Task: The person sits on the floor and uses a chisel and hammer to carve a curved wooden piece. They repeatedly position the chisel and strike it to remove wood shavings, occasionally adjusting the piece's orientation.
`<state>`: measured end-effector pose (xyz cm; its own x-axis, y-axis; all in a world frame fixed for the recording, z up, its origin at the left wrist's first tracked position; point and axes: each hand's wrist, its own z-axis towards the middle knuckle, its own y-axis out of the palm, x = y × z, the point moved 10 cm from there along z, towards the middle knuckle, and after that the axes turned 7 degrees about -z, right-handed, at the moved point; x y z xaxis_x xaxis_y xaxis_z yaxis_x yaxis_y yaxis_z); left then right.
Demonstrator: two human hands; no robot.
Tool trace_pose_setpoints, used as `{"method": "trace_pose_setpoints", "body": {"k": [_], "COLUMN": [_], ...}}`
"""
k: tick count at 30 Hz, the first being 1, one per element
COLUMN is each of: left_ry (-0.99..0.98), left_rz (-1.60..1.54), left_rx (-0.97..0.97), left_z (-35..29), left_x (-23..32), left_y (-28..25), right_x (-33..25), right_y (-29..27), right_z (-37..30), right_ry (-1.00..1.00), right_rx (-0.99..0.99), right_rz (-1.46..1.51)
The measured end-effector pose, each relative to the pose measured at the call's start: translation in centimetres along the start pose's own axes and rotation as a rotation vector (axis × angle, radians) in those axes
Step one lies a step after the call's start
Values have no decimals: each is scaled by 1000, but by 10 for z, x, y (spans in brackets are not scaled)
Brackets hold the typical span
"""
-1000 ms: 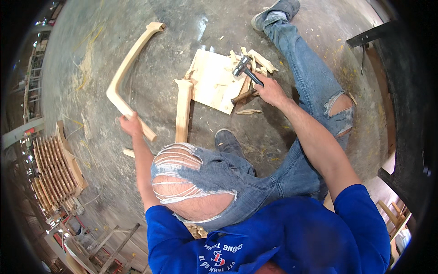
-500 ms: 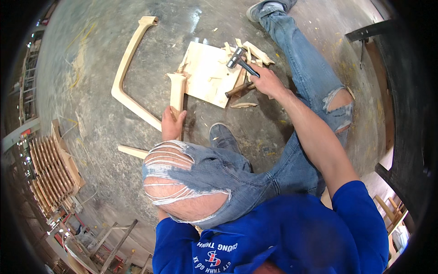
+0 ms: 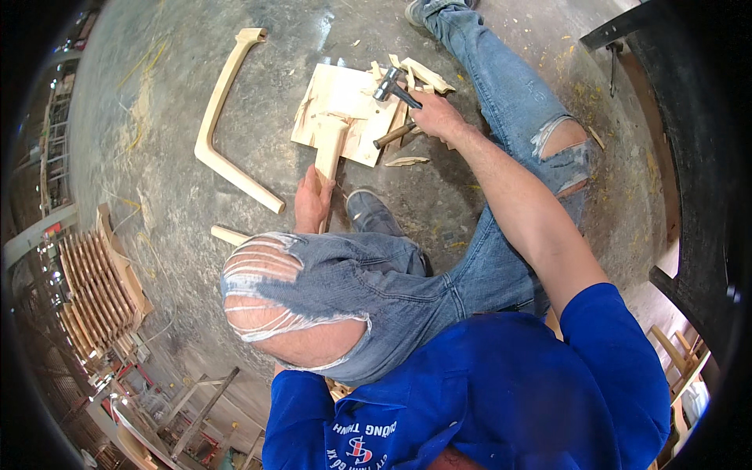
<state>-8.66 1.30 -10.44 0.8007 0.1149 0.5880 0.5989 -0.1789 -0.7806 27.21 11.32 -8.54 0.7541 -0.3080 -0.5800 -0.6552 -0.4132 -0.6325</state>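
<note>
I sit on a concrete floor with my left knee raised in torn jeans. My left hand (image 3: 312, 202) grips a straight pale wooden piece (image 3: 327, 146) whose far end rests on a flat square wooden board (image 3: 345, 110). My right hand (image 3: 435, 117) holds a hammer (image 3: 393, 88) by its handle, its metal head hovering over the board's far right corner. A long curved wooden part (image 3: 222, 117) lies on the floor to the left, apart from both hands.
Wood offcuts and chips (image 3: 407, 160) lie around the board. A short wooden stick (image 3: 229, 234) pokes out beside my knee. Stacked curved wooden parts (image 3: 98, 290) stand at the left. A dark metal frame (image 3: 627, 31) runs along the right.
My left hand let go of the curved wooden part and moved right to grasp the straight piece at the board. My right hand with the hammer stayed over the board.
</note>
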Motion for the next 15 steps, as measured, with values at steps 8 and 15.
{"method": "trace_pose_setpoints", "body": {"k": [8, 15], "left_ry": [-125, -104], "left_rz": [-243, -195], "left_rx": [-219, -303], "left_z": [15, 42], "left_x": [-43, -37], "left_y": [12, 4], "right_x": [2, 4], "right_y": [-1, -3], "right_z": [-5, -3], "right_ry": [19, -5], "right_rx": [4, 17], "right_rz": [40, 41]}}
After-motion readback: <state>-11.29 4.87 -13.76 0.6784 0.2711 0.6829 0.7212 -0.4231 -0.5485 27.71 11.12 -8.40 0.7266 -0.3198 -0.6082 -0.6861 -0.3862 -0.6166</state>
